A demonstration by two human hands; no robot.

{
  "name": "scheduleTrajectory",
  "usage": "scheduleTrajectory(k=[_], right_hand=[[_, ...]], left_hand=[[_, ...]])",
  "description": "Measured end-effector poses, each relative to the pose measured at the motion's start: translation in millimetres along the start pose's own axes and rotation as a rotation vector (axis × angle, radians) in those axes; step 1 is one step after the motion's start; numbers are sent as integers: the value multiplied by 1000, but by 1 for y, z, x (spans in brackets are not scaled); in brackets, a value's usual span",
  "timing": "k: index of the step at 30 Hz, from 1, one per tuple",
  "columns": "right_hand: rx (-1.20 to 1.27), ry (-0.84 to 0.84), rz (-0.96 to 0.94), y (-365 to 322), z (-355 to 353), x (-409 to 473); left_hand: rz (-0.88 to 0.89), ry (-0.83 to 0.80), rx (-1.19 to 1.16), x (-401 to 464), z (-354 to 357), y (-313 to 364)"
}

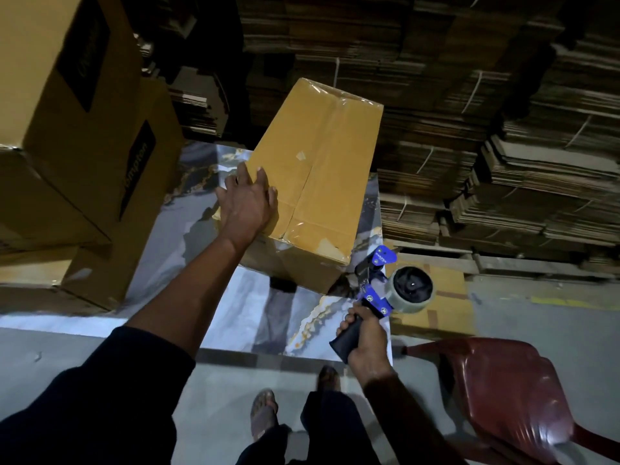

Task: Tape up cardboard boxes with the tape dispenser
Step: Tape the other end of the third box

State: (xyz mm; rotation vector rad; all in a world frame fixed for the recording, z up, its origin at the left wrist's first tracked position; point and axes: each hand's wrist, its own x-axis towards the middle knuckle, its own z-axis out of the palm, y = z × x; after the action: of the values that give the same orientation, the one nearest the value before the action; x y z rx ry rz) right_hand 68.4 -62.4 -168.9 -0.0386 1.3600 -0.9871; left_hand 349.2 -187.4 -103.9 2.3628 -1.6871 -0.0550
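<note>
Nearest the camera, the right hand [364,333] wraps its fingers round the black handle of the blue tape dispenser [385,292], which hangs just off the near right corner of the cardboard box [315,182]; its clear tape roll [412,290] faces right, and the cutting end points toward the box corner, though in this dim view I cannot tell whether it touches. The dispenser looks light and rigid, and the handle is the right place to hold it, with the roll kept free to spin.

Further out, the left hand [248,199] lies flat with fingers spread on the box's near left top edge, pressing rather than gripping. The box sits on a glossy marble-patterned table [188,250], overhanging its far edge. Its top seam already carries shiny clear tape, wrinkled at both ends. The carton seems stiff but probably light, so it may slide on the slick tabletop; a flat palm on top or a hold at a corner should steady it.

To the left stand printed cartons [77,129]; beyond, bundled stacks of flattened cardboard [469,112]. A red plastic chair [503,391] is at the near right.
</note>
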Motion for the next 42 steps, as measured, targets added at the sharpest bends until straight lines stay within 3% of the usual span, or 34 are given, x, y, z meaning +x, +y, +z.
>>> scheduleTrajectory(k=[7, 12, 18, 23, 28, 31, 34, 42], right_hand=[[-83, -69, -261, -69, 16, -42], [-229, -233, -289, -102, 38, -65], [-552, -382, -265, -111, 82, -59], [-780, -459, -324, -99, 130, -55], [-923, -480, -380, -83, 168, -65], [-944, -470, -361, -72, 180, -72], [-945, -458, -342, -64, 187, -74], [-953, -425, -351, -57, 200, -76]], left_hand=[[-60, 35, -9, -18, 1, 26], [-69, -16, -106, -18, -2, 27], [-11, 16, -470, -26, -18, 1], [-156, -20, -968, -45, -22, -27], [-56, 112, -1284, -67, -32, -36], [-41, 156, -1351, -69, -37, -30], [-137, 216, -1432, -73, -35, -30], [-234, 284, -1357, -82, -27, -43]])
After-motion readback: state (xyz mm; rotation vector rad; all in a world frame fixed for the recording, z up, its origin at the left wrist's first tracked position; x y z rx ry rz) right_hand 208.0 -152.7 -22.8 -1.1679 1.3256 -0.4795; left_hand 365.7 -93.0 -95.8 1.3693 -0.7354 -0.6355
